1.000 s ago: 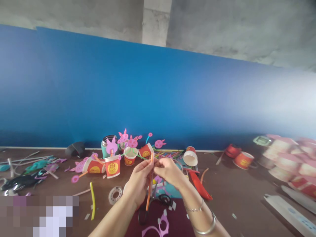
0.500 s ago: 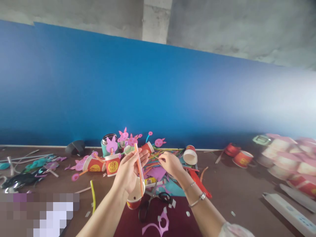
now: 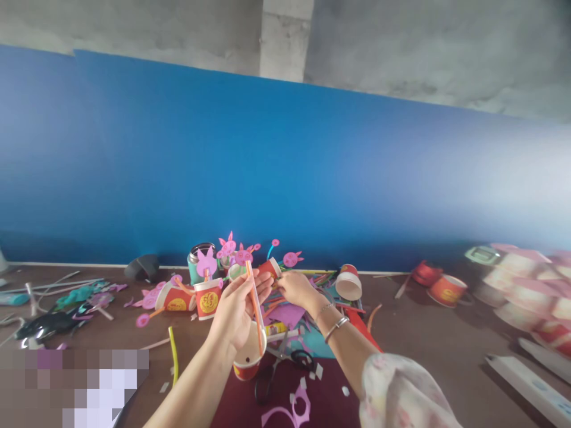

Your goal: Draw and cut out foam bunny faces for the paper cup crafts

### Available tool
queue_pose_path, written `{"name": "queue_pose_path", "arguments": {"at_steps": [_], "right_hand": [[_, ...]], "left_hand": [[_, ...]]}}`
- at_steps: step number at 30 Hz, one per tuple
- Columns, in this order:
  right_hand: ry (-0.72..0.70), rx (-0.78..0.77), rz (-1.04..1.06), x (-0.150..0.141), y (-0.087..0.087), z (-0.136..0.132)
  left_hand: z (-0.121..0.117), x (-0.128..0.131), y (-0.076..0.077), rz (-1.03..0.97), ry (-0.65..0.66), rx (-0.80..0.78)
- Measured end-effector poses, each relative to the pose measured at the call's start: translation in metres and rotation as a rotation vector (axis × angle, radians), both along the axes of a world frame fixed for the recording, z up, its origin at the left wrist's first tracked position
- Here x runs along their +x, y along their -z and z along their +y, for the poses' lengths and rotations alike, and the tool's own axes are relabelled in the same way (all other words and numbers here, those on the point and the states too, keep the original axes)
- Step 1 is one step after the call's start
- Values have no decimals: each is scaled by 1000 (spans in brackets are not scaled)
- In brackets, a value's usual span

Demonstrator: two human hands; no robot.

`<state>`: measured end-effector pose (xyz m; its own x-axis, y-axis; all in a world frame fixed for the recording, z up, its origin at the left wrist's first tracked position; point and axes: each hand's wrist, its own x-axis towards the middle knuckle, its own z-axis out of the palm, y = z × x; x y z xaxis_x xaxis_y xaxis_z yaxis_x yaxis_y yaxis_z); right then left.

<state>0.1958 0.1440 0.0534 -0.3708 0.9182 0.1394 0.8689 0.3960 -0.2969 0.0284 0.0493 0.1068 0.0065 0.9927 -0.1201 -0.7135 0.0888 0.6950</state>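
My left hand (image 3: 236, 306) is closed on an orange straw (image 3: 254, 300), with a whitish strip running beside it. The straw's lower end hangs over the mouth of a red and white paper cup (image 3: 245, 371), which has a small dark spot inside. Farther forward, my right hand (image 3: 298, 289) reaches over a pile of coloured straws and paper, fingers bent together. Its fingertips are at the edge of a tipped red paper cup (image 3: 269, 268), and anything pinched in them is too small to make out. Beneath lie purple paper (image 3: 288, 315) and scissors (image 3: 302, 359).
Decorated cups (image 3: 208, 298) with pink animal faces stand at the back left, near a teal container (image 3: 196, 270). Another cup (image 3: 349, 283) lies tipped right of the pile. Stacked cups (image 3: 521, 285) and a white power strip (image 3: 526, 383) occupy the right. A blue partition (image 3: 285, 166) rises behind.
My right hand has moved forward and slightly left, up to the tipped cup's edge. My left hand keeps the orange straw. The whole view has shifted slightly.
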Motion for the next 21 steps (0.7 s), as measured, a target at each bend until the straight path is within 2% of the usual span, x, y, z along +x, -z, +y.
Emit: {"name": "queue_pose_path", "arguments": {"at_steps": [4, 10, 12, 14, 17, 21], "right_hand": [[77, 65, 309, 7, -12, -4], [226, 109, 755, 27, -46, -28], [238, 22, 1115, 29, -56, -38], [190, -128, 1315, 26, -61, -49], [111, -328, 1353, 15, -62, -63], [154, -379, 1341, 1, -57, -77]], "left_hand": [[0, 1, -1, 12, -4, -3], [2, 5, 7, 32, 28, -17], [1, 8, 8, 27, 43, -17], [-1, 11, 7, 28, 64, -27], [-5, 16, 7, 60, 145, -56], [-10, 21, 13, 134, 268, -37]]}}
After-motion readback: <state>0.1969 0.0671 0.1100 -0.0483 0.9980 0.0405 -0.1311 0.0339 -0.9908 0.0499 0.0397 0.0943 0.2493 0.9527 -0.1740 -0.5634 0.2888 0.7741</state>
